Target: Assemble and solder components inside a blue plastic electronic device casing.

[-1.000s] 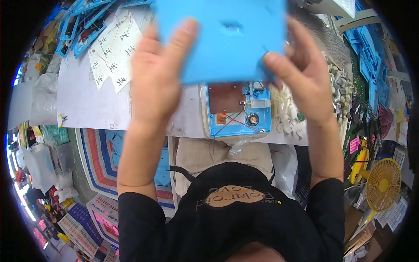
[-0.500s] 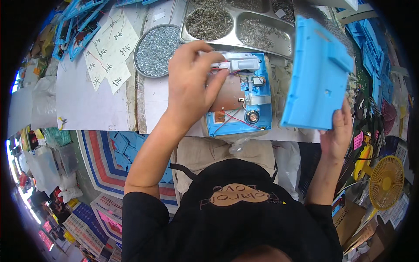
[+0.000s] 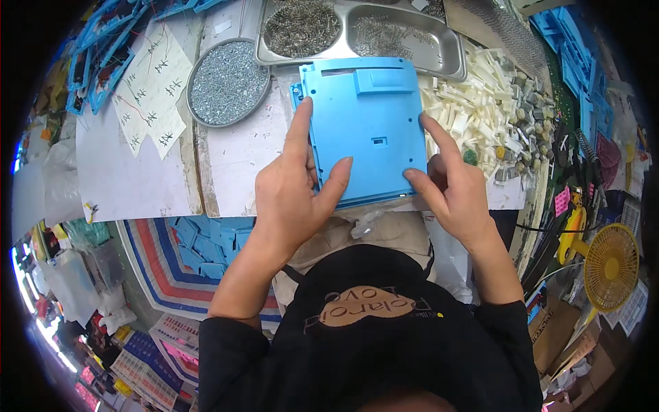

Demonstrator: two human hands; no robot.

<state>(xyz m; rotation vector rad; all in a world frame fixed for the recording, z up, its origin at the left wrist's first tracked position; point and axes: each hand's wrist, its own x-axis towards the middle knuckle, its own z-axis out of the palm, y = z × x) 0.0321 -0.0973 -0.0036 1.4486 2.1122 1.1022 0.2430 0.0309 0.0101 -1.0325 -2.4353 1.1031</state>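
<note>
A blue plastic cover (image 3: 364, 144) lies over the lower blue housing (image 3: 297, 93), whose edge peeks out at the upper left. The circuit board and wires inside are now hidden beneath it. My left hand (image 3: 292, 196) grips the cover's left side, with the index finger along the edge and the thumb on the near face. On the opposite side, my right hand (image 3: 460, 196) holds the right edge, its index finger higher up and its thumb by the near right corner. The cover sits slightly askew on the housing.
Left of the cover stands a round dish of small screws (image 3: 228, 81). A metal tray (image 3: 343, 58) with springs is behind it. White plastic parts (image 3: 460, 103) are heaped on the right. A striped bag (image 3: 165, 275) with blue pieces sits below the table, and a yellow fan (image 3: 609, 268) at right.
My right hand has brought the blue cover left and down onto the open housing. My left hand has left the white part inside and moved to the cover's left edge.
</note>
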